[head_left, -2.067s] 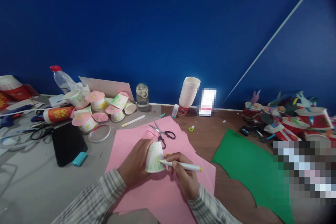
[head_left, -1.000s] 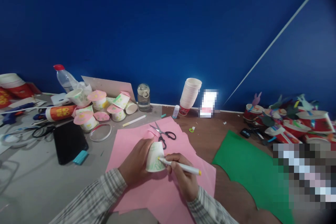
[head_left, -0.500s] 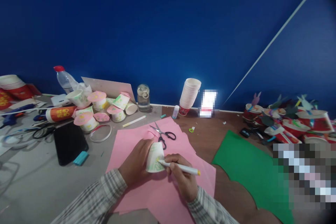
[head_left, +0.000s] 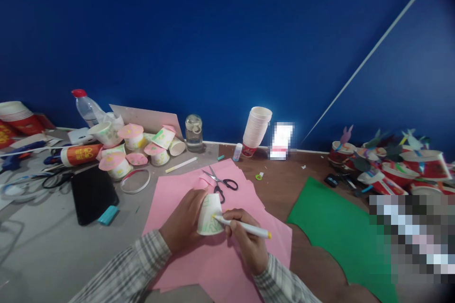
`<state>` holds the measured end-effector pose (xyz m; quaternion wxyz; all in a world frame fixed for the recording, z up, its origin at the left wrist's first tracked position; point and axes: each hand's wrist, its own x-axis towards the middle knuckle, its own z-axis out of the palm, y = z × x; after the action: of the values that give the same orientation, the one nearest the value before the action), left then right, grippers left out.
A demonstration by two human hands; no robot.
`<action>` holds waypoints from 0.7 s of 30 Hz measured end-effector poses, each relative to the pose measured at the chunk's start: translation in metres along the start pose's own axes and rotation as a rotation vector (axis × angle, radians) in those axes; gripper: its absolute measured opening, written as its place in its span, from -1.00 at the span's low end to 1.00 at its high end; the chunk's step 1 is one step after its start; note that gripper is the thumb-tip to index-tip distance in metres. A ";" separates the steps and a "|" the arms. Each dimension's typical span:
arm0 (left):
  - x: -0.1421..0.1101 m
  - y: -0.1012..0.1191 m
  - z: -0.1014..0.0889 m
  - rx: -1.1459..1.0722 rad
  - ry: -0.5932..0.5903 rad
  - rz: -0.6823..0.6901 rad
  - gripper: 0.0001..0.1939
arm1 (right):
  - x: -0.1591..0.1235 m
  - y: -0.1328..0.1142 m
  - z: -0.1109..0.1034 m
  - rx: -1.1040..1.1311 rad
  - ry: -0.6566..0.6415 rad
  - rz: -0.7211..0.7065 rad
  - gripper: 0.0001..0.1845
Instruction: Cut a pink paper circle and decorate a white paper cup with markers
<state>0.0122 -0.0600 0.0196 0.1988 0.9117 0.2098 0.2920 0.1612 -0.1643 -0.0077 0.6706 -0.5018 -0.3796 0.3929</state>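
My left hand (head_left: 185, 220) is closed around a white paper cup (head_left: 209, 220) with green line drawings on its side. The cup is upside down, its wide rim facing down and tilted a little. In my right hand (head_left: 249, 241) I grip a white marker (head_left: 250, 228) with a yellow end, its tip against the cup's side by a small yellow mark. Under both hands lie overlapping sheets of pink paper (head_left: 227, 272). Scissors with black handles (head_left: 221, 182) rest partly spread on the paper just beyond the cup.
Decorated cups with pink tops (head_left: 113, 163) cluster at the left, near a black tablet-like object (head_left: 94, 194). A glass jar (head_left: 194, 135), a tall cup stack (head_left: 256, 128) and a glue stick (head_left: 238, 152) stand along the wall. Green paper (head_left: 330, 222) and red cups (head_left: 423, 165) lie right.
Both hands keep their hold on the cup and marker, almost in place. The whole view has shifted very slightly; nothing was taken up or let go.
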 end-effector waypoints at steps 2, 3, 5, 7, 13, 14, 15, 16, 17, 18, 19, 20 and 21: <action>0.001 0.001 -0.001 0.002 -0.009 0.010 -0.27 | 0.000 -0.001 0.000 0.006 0.001 0.004 -0.85; 0.001 0.002 -0.001 0.003 -0.011 0.012 -0.28 | 0.000 -0.002 0.000 0.006 -0.002 0.007 -0.85; 0.002 0.002 -0.001 0.005 -0.011 0.010 -0.28 | 0.000 -0.003 0.001 -0.001 -0.010 0.010 -0.85; 0.001 0.001 -0.001 0.001 -0.006 0.003 -0.28 | 0.000 -0.003 0.001 -0.007 -0.016 0.014 -0.86; 0.000 -0.001 0.001 -0.015 -0.016 -0.025 -0.28 | 0.000 -0.003 0.001 0.039 -0.024 -0.001 -0.85; 0.001 0.000 0.001 -0.014 -0.018 -0.027 -0.28 | 0.000 -0.003 0.001 0.040 -0.023 0.000 -0.86; 0.001 0.000 0.000 -0.013 -0.017 -0.028 -0.28 | 0.000 -0.002 0.001 0.040 -0.023 0.002 -0.86; 0.001 0.001 0.000 -0.013 -0.014 -0.028 -0.27 | 0.000 -0.002 0.001 0.041 -0.025 0.004 -0.86; 0.001 0.001 0.000 -0.012 -0.011 -0.028 -0.27 | 0.000 -0.002 0.001 0.041 -0.031 0.004 -0.86; 0.001 0.001 0.000 -0.010 -0.009 -0.027 -0.27 | 0.000 -0.002 0.001 0.041 -0.039 0.005 -0.87; 0.001 0.001 0.000 -0.006 -0.007 -0.024 -0.27 | 0.000 -0.002 0.001 0.044 -0.046 0.007 -0.87; 0.001 0.001 0.000 -0.002 -0.004 -0.019 -0.27 | 0.000 -0.002 0.001 0.047 -0.050 0.008 -0.87; 0.001 0.001 0.000 0.002 -0.003 -0.013 -0.27 | 0.000 -0.002 0.001 0.048 -0.051 0.008 -0.87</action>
<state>0.0134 -0.0603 0.0206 0.2001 0.9109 0.2157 0.2892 0.1610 -0.1640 -0.0055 0.6711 -0.4769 -0.3848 0.4172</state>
